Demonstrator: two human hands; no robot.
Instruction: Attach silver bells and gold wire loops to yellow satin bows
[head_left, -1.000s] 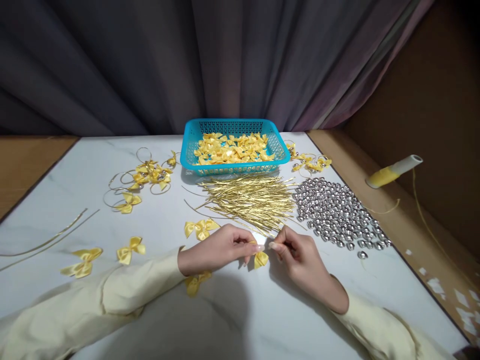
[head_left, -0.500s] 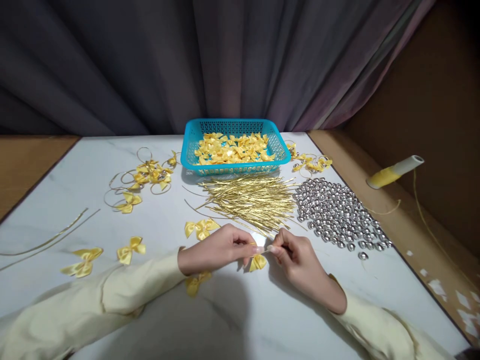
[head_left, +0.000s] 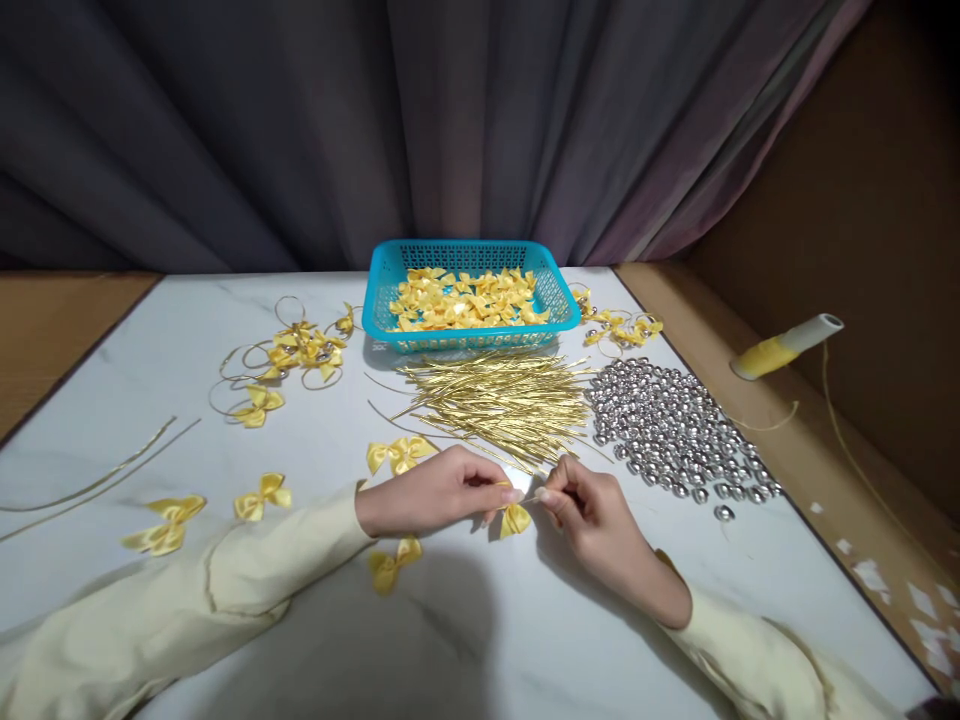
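At the middle of the white table, my left hand [head_left: 450,492] pinches a yellow ribbon bow [head_left: 514,520], whose lower loop hangs below the fingertips. My right hand [head_left: 600,520], closed just to the right, grips a thin tie [head_left: 532,499] that runs across the small gap to the bow. Beyond both hands lies a pile of gold twist ties [head_left: 502,400]. Loose yellow bows rest around my left forearm, one [head_left: 395,565] below the wrist and another [head_left: 401,455] above it.
A blue basket [head_left: 471,335] of yellow bows stands at the back. Silver bells [head_left: 675,430] are heaped at right. Finished-looking bow loops [head_left: 304,350] lie at left, more [head_left: 622,328] at back right. A yellow-and-white tube [head_left: 787,347] is on the brown surface beyond the table's right edge.
The left forearm has shifted up slightly, showing more of the bow below it. Both hands keep nearly the same place and hold.
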